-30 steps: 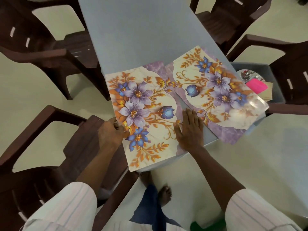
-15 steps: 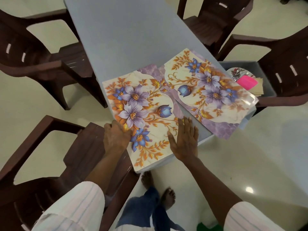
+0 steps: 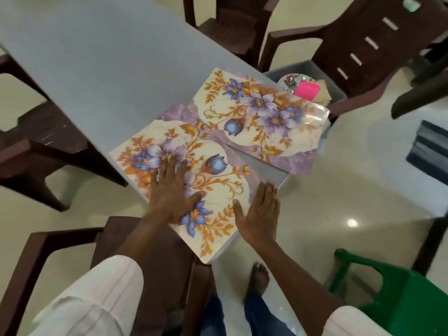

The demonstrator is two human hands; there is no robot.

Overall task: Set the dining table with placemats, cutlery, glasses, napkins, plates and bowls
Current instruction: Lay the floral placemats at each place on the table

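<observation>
Left hand (image 3: 174, 190) and right hand (image 3: 260, 212) pressed open-palmed on the nearer placemat (image 3: 218, 183); the farther placemat (image 3: 261, 117) lay beside it. Nothing else was set on the table (image 3: 97, 69) yet.

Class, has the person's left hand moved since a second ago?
Yes. The left hand slid from the edge of the table inward onto the near placemat.

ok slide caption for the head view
Left hand presses a floral placemat on the grey table, right hand at its edge.
</observation>
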